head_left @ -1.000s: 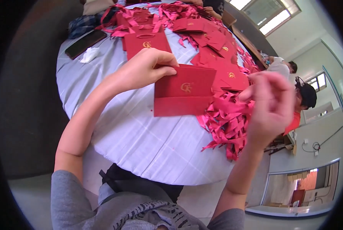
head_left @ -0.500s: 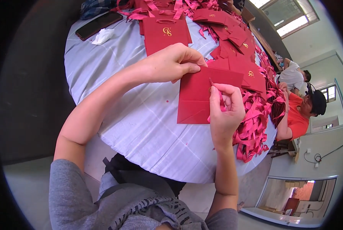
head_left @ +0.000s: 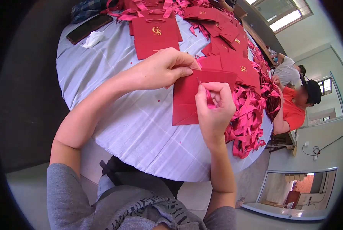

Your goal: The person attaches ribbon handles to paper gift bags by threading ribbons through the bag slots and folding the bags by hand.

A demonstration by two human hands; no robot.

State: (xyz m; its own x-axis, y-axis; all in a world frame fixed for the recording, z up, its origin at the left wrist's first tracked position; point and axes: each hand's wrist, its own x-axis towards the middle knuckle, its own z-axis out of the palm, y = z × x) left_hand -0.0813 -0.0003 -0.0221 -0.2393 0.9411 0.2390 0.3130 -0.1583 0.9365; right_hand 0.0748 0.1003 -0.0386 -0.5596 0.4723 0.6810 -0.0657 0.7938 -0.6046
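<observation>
A red paper bag [head_left: 185, 97] lies flat in front of me, its folded bottom toward me. My left hand [head_left: 167, 69] is closed on its far left edge, thumb on top and fingers behind the paper. Over the bag's face, my right hand [head_left: 216, 105] pinches the tipped end of a pink ribbon [head_left: 209, 99], its tip pointing at the upper part of the bag. The rest of that ribbon is bunched within the curled fingers. Just right of this hand lies a heap of pink ribbons [head_left: 246, 117].
Stacked red bags with gold lettering [head_left: 156, 36] lie farther back on the cloth-covered round table [head_left: 135, 130]. Flat red bags [head_left: 232, 67] spread to the right. A dark phone [head_left: 89, 28] and a crumpled tissue [head_left: 93, 39] rest far left. A co-worker in orange [head_left: 294, 113] is at the right edge.
The right hand has moved left across the bag, bringing the ribbon tip closer to my left hand. The whole view has shifted slightly, so the table appears farther left.
</observation>
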